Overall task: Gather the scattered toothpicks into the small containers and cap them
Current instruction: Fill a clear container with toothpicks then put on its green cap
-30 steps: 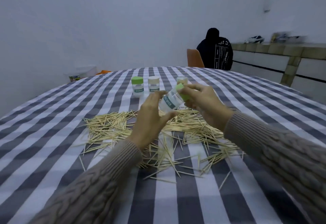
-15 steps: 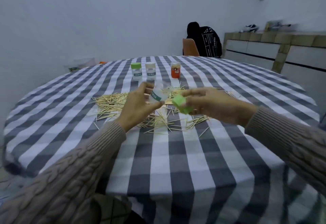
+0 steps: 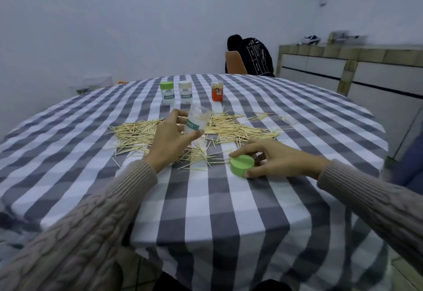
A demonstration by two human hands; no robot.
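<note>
Grey-and-white checked cloth (image 3: 206, 199) drapes a round table, thin wooden toothpicks (image 3: 224, 128) strewn mid-table before three small capped jars (image 3: 187, 92) at the far side. Left hand (image 3: 169, 139) grips a clear, uncapped plastic jar (image 3: 197, 123) above the picks; right hand (image 3: 272, 160) pinches its round green cap (image 3: 241, 164) on the cloth, near right.

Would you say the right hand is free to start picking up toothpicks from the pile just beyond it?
Probably not yet: the right hand is pinching the green cap on the tablecloth. The toothpicks lie just beyond its fingers with nothing between, so once it lets go the way looks free.
</note>
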